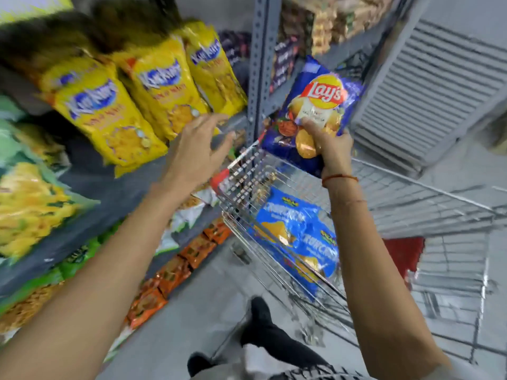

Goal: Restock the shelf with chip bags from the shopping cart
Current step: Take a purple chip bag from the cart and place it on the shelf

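Partly blurred, right hand pinches a blue Lay's bag; left hand spread, empty, near yellow bags.

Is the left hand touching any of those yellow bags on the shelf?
Cannot tell. In the head view the open left hand overlaps the yellow bags' lower edge, but blur hides any contact.

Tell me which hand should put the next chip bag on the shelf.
Right. The right hand already grips the blue Lay's bag above the cart, while the left hand is empty, open near the yellow bags.
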